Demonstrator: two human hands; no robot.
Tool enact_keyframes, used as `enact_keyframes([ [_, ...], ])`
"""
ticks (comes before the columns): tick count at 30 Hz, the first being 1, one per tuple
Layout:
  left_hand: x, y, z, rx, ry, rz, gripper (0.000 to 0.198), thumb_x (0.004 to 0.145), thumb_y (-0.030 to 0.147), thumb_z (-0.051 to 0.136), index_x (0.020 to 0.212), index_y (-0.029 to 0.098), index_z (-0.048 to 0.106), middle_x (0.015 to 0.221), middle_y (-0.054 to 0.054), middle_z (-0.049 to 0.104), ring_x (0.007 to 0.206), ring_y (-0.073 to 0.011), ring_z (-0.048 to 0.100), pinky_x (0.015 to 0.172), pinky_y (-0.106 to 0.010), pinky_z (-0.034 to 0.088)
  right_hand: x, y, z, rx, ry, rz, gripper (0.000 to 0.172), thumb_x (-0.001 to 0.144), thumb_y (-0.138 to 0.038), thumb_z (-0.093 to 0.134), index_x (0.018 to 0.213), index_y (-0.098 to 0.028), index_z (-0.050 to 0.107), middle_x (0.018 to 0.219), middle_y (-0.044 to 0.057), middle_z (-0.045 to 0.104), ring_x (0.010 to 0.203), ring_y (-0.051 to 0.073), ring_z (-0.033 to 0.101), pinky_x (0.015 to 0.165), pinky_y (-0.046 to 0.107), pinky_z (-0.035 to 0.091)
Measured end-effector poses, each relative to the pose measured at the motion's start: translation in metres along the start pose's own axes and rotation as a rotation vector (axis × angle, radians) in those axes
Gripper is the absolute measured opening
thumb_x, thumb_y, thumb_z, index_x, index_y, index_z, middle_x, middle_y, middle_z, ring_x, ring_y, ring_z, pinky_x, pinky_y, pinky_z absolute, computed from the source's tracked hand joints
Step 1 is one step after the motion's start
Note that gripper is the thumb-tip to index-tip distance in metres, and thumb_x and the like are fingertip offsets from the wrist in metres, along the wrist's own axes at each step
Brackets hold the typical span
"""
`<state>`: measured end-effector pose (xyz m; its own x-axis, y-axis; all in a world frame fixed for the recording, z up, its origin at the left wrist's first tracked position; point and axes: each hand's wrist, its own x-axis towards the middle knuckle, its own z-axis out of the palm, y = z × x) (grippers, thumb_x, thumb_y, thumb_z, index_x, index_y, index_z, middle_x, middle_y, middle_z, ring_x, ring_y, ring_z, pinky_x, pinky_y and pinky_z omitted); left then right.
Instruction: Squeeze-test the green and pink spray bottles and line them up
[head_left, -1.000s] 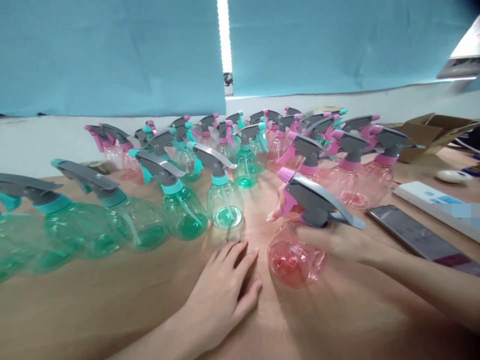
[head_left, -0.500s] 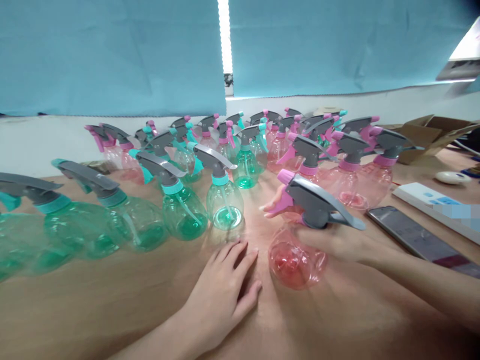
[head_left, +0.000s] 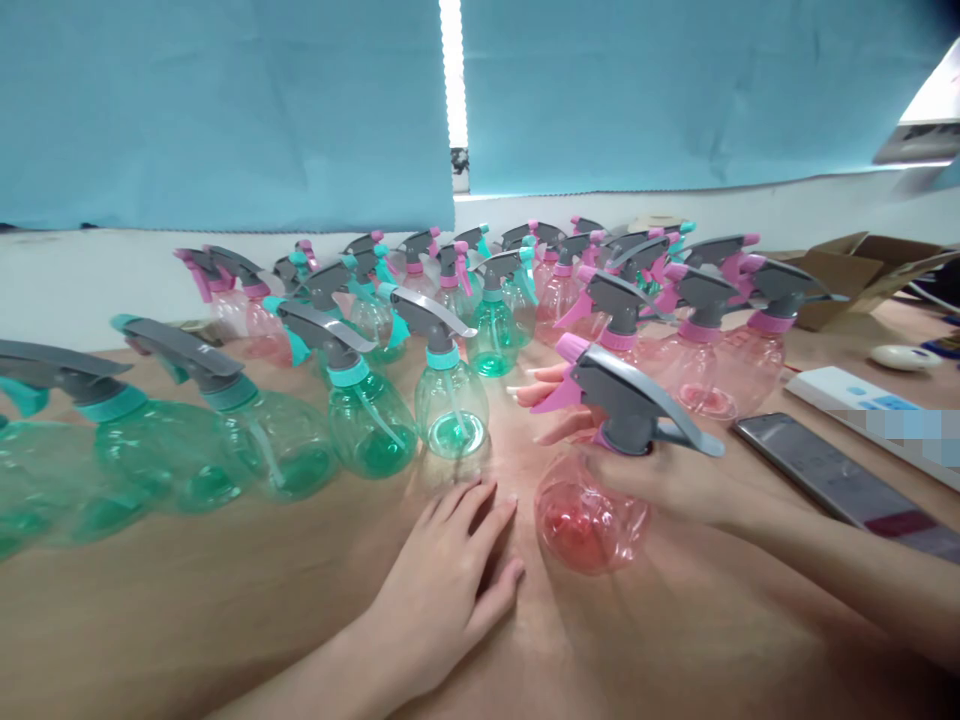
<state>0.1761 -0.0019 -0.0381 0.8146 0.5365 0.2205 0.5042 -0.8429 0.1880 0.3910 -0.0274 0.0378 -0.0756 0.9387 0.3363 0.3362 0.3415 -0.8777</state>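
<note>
Left hand (head_left: 450, 590) lies flat and open on the table (head_left: 225, 610), near centre, unchanged. Just right of it, right hand (head_left: 667, 480) grips the pink bottle (head_left: 589, 520) at the neck. Its fingers (head_left: 536, 390) now stretch past the trigger, no longer curled. Green bottle (head_left: 450, 405) stands just beyond the left hand.

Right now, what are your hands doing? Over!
Left hand flat on table, open. Right hand holding pink spray bottle by its neck. Green spray bottle close beside, apart.
</note>
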Motion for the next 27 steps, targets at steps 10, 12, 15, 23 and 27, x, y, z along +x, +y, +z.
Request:
enact_keyframes([
  [10, 0.0, -0.0003, 0.0006, 0.012, -0.017, 0.012, 0.041, 0.092, 0.029, 0.052, 0.129, 0.012, 0.051, 0.133, -0.016, 0.052, 0.123, -0.0327, 0.046, 0.1, -0.051, 0.042, 0.0018, 0.0035, 0.0012, -0.06, 0.061, -0.031, 0.041, 0.07, -0.012, 0.054, 0.108, -0.026, 0.063, 0.072, -0.001, 0.064, 0.075, 0.018, 0.065, 0.068, 0.031, 0.055],
  [12, -0.0001, -0.0004, 0.0006, 0.014, -0.017, 0.015, 0.041, 0.092, 0.028, 0.051, 0.13, 0.012, 0.051, 0.134, -0.017, 0.051, 0.123, -0.0329, 0.046, 0.1, -0.051, 0.042, 0.0017, 0.0038, 0.0012, -0.083, 0.086, -0.037, 0.04, 0.07, -0.011, 0.056, 0.106, -0.026, 0.063, 0.069, -0.002, 0.062, 0.075, 0.018, 0.064, 0.068, 0.03, 0.054],
  [15, -0.0004, -0.0003, 0.0007, 0.014, -0.012, 0.01, 0.041, 0.092, 0.029, 0.052, 0.13, 0.013, 0.052, 0.134, -0.016, 0.052, 0.122, -0.0327, 0.047, 0.1, -0.051, 0.042, 0.0003, 0.005, 0.0016, -0.101, 0.096, -0.028, 0.033, 0.071, -0.012, 0.058, 0.1, -0.026, 0.064, 0.066, -0.003, 0.06, 0.071, 0.017, 0.063, 0.065, 0.029, 0.054],
  [23, -0.0009, -0.0004, 0.0009, 0.023, -0.016, 0.009, 0.042, 0.092, 0.03, 0.051, 0.131, 0.014, 0.051, 0.134, -0.015, 0.052, 0.123, -0.0322, 0.046, 0.1, -0.05, 0.042, -0.0026, 0.0067, 0.0019, -0.141, 0.108, 0.03, 0.013, 0.072, -0.013, 0.059, 0.077, -0.025, 0.061, 0.064, -0.002, 0.059, 0.064, 0.017, 0.061, 0.054, 0.029, 0.051],
  [27, -0.0014, -0.0002, 0.0011, 0.028, -0.026, 0.009, 0.042, 0.092, 0.03, 0.051, 0.131, 0.012, 0.05, 0.135, -0.016, 0.051, 0.124, -0.0327, 0.045, 0.1, -0.051, 0.041, -0.0006, 0.0039, 0.0014, -0.119, 0.104, 0.001, 0.015, 0.072, -0.013, 0.059, 0.08, -0.025, 0.062, 0.062, -0.003, 0.058, 0.062, 0.017, 0.061, 0.053, 0.029, 0.051],
])
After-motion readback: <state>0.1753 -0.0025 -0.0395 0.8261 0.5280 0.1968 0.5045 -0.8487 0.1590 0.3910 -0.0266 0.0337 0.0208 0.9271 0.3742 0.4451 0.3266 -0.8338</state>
